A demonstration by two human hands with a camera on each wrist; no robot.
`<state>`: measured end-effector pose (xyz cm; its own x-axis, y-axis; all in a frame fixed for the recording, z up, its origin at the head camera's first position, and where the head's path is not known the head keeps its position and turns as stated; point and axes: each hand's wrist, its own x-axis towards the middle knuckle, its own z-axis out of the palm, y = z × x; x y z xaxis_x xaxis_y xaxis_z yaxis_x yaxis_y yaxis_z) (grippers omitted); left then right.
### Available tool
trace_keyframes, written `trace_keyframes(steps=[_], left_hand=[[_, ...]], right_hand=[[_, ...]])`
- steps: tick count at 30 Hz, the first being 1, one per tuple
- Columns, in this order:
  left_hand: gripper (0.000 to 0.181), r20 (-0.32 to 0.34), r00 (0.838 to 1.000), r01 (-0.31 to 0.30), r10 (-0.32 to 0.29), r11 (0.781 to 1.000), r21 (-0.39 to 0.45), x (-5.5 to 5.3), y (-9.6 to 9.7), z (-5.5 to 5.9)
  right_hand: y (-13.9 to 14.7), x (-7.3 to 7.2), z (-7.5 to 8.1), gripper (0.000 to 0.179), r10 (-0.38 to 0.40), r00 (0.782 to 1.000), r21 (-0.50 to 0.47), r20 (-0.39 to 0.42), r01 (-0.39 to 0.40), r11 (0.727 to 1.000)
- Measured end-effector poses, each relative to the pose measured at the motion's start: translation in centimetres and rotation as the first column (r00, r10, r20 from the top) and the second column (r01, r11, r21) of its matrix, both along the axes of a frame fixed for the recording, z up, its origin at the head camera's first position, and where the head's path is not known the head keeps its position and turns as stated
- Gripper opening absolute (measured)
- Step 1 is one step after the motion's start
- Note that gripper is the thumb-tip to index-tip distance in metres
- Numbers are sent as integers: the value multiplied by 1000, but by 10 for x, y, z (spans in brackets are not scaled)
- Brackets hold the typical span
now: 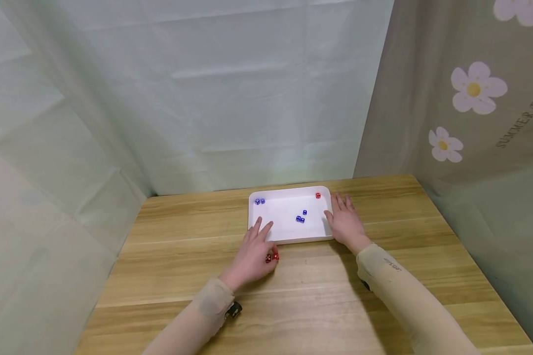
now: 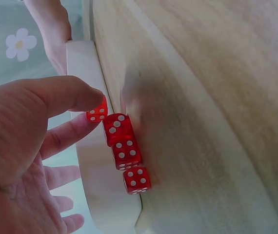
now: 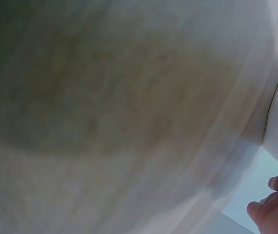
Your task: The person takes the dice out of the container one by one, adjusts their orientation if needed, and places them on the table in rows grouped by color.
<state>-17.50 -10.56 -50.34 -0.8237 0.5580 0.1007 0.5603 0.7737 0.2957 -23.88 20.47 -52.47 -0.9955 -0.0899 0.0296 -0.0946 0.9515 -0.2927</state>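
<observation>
Between the thumb and forefinger of my left hand (image 1: 250,259), I pinch a red die (image 2: 97,111); the other fingers are spread. Close beside it, a row of three red dice (image 2: 127,152) lies along the outside of the white tray's (image 1: 290,241) front wall, mostly hidden by the hand in the head view. My right hand (image 1: 346,224) rests along the tray's right side, fingers extended and thumb at the rim. Inside the tray are several blue dice (image 1: 304,212) and a red die (image 1: 318,195) near the far right corner.
The tray stands on a wooden table (image 1: 173,256) near its back edge. Pale cloth (image 1: 248,98) hangs behind the table and on the left. A flower-printed curtain (image 1: 408,123) hangs on the right.
</observation>
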Motion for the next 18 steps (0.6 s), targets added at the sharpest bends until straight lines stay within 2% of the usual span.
trace_keyframes(steps=[9, 18], left_hand=[[11, -16, 1000, 3, -4, 999, -37, -1, 1, -6], [9, -15, 1000, 3, -4, 999, -46, -1, 4, -6]], right_hand=[[2, -1, 0, 70, 0, 1000, -6, 9, 0, 1000], [1, -1, 1, 70, -1, 1000, -10, 16, 1, 1000]])
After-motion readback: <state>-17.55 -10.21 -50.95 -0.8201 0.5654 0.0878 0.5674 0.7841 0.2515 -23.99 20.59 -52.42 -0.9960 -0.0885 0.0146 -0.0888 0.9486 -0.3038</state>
